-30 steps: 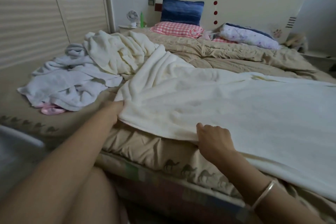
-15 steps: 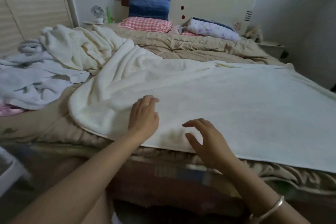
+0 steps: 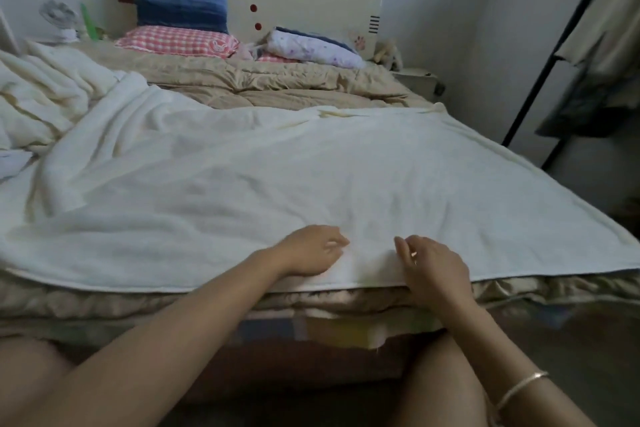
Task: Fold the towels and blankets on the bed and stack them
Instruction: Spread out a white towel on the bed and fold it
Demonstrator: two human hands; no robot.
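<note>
Here the cream blanket (image 3: 277, 177) runs left-right across mid-frame; our left hand (image 3: 310, 250) and right hand (image 3: 433, 267), loosely open and empty, rest at its lower hem.

Cream blanket (image 3: 311, 166): thick fleecy cloth, matt, soft nap, with a stitched hem; crumpled blanket (image 3: 45, 94): like cloth, plush and matt. Beige quilt (image 3: 277, 87): quilted cloth with a faint satin sheen, puckered along its seams; blue pillow (image 3: 180, 5): cloth, slightly lustrous; checked pillow (image 3: 176, 42): matt woven cloth. Headboard (image 3: 311, 7): smooth cream panel, low gloss; bangle (image 3: 519, 388): bright polished metal; clothes rail (image 3: 554, 55): black, matt, apparently metal tube.
</note>
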